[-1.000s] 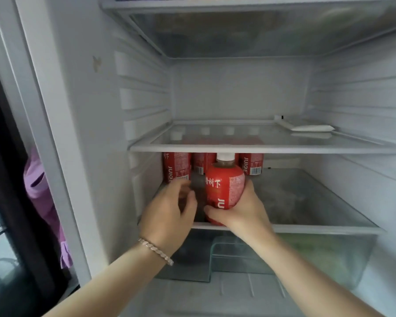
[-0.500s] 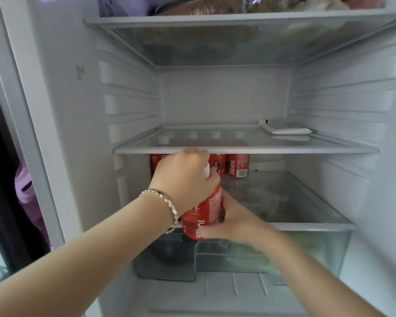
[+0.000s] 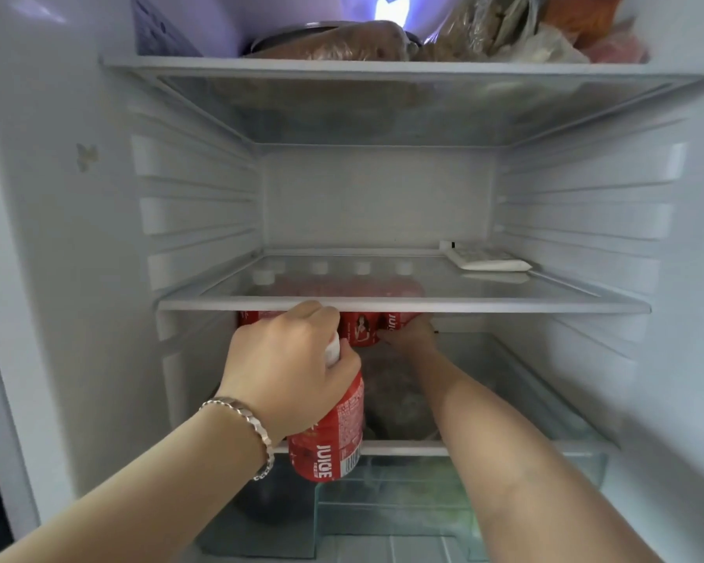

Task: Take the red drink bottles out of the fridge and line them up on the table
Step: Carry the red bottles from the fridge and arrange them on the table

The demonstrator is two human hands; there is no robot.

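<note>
1. We see the left hand [image 3: 289, 367] gripping a red bottle [image 3: 334, 440] from above, fingers curled tightly round its white-capped neck. The bottle hangs nearly upright under the palm, its base in front of the front edge of the lower shelf [image 3: 403, 446].
2. The right hand [image 3: 409, 333] is deep under the middle glass shelf [image 3: 504, 306], at the back row of red bottles [image 3: 358, 329]. Its thumb lies against the rightmost one. The fingers are hidden behind that bottle, so we cannot tell whether they have hold of it.
3. That back row stands on the lower shelf towards the rear left, the bottles side by side, their white caps showing through the glass above.
4. On the middle glass shelf we find only a flat white object [image 3: 488, 262], at the right rear.
5. The top shelf [image 3: 383, 69] is crowded with wrapped food and bags [image 3: 342, 44].
6. Below the lower shelf sits a clear drawer [image 3: 423, 501]; its contents are too blurred for us to name.
7. A bracelet [image 3: 244, 420] circles the left wrist.
</note>
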